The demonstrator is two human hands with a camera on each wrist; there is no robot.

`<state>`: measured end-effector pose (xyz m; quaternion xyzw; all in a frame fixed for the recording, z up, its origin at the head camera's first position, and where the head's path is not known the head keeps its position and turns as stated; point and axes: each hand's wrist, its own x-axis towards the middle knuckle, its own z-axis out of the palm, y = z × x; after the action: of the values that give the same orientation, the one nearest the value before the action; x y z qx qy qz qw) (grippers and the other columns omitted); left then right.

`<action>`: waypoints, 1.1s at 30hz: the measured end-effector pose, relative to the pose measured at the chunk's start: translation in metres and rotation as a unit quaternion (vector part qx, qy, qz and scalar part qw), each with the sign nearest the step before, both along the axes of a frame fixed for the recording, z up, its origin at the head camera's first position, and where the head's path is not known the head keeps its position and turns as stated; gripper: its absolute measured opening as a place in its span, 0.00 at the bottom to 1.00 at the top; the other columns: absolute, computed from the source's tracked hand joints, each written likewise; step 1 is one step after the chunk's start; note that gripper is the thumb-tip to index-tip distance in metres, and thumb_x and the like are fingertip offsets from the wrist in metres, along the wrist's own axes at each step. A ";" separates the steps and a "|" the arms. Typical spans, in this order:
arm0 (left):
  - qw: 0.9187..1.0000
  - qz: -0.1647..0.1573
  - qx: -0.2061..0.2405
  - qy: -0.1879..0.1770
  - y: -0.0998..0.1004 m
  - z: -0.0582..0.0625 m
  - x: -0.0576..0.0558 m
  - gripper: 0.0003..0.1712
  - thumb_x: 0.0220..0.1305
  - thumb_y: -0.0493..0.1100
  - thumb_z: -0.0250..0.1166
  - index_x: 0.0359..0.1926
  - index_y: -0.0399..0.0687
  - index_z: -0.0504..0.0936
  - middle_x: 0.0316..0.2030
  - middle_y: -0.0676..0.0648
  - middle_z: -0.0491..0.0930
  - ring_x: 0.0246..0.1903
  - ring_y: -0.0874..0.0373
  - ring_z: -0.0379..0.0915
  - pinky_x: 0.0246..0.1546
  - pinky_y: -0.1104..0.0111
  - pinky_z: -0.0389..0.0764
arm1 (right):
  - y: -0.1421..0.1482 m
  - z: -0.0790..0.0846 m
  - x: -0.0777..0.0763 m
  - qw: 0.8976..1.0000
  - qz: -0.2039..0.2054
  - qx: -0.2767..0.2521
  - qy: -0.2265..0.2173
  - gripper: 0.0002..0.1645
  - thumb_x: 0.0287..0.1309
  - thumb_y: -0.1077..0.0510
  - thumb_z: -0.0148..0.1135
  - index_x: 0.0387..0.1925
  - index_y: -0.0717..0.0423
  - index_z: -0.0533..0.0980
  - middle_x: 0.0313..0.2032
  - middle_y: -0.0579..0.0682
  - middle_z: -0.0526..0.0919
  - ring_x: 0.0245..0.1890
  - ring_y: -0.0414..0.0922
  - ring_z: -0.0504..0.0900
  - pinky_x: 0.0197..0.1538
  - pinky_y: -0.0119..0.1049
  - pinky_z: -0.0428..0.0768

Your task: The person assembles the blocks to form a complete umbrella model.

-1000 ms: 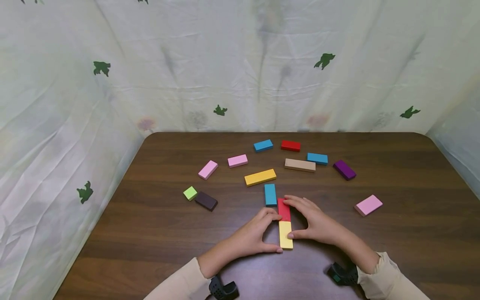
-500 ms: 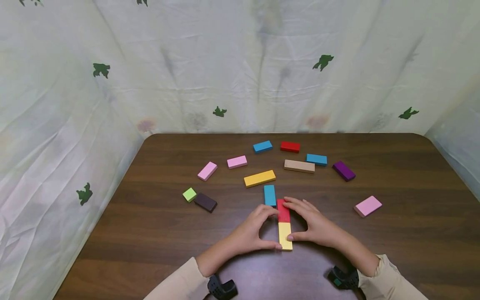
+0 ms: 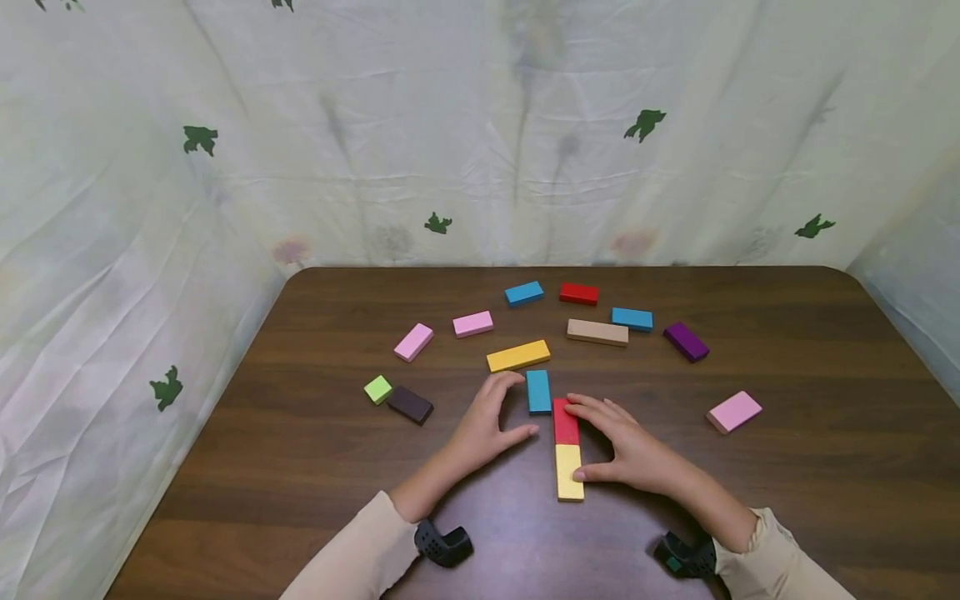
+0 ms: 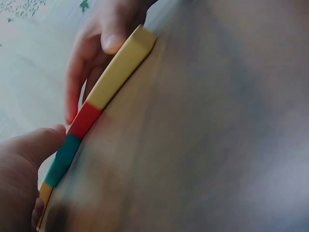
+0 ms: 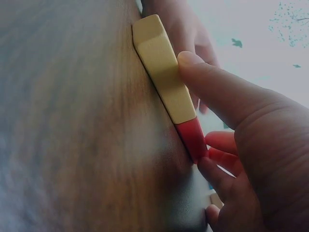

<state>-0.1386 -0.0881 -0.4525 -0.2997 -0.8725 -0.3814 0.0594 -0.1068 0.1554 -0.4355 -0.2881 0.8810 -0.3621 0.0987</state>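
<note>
A red block [image 3: 566, 422] and a pale yellow block [image 3: 569, 473] lie end to end on the table. Along their right side rests my right hand [image 3: 633, 446], fingertips on the red block and thumb on the yellow one; the right wrist view shows this thumb [image 5: 193, 63] too. A teal-blue block [image 3: 538, 392] lies just beyond, slightly left of the red one. Holding nothing, my left hand [image 3: 483, 425] is spread to the left of that blue block, index fingertip by its far end and thumb tip near its close end.
A long orange-yellow block [image 3: 518, 357] lies beyond the blue one. Farther back are a tan block [image 3: 597, 332], a red block [image 3: 579, 293] and several blue and pink blocks. A dark block [image 3: 410, 405] and a lime-green block [image 3: 378, 390] are left; purple [image 3: 686, 342] and pink [image 3: 734, 412] blocks are right.
My left hand has let go of the left side of the red and yellow blocks and moved left and away from me to the blue block. My right hand has stayed put.
</note>
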 end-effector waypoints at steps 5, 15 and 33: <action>0.999 0.006 -0.033 -0.030 -0.002 0.000 -0.011 0.42 0.50 0.52 0.68 0.60 0.39 0.61 0.57 0.43 0.64 0.58 0.54 0.59 0.57 0.62 0.61 | 0.000 0.000 0.000 1.000 0.001 0.001 -0.002 0.50 0.40 0.35 0.65 0.63 0.51 0.61 0.64 0.47 0.57 0.64 0.50 0.53 0.62 0.54 0.45; 0.994 -0.021 -0.093 -0.060 -0.001 0.004 -0.028 0.42 0.52 0.53 0.66 0.63 0.43 0.61 0.60 0.46 0.64 0.59 0.53 0.57 0.57 0.60 0.60 | 0.001 -0.002 -0.001 1.000 -0.001 -0.009 -0.015 0.51 0.41 0.35 0.65 0.64 0.49 0.59 0.65 0.46 0.55 0.63 0.48 0.55 0.58 0.53 0.58; 0.996 -0.010 -0.065 -0.057 0.006 0.003 -0.037 0.37 0.55 0.49 0.65 0.62 0.42 0.62 0.59 0.45 0.64 0.60 0.55 0.57 0.58 0.64 0.58 | 0.001 -0.002 -0.001 1.000 -0.009 -0.009 -0.025 0.50 0.40 0.35 0.66 0.64 0.48 0.59 0.65 0.45 0.55 0.62 0.47 0.56 0.57 0.52 0.61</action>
<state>-0.1759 -0.0822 -0.4497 -0.2899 -0.8941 -0.3412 -0.0136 -0.1076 0.1559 -0.4378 -0.2723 0.8773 -0.3782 0.1150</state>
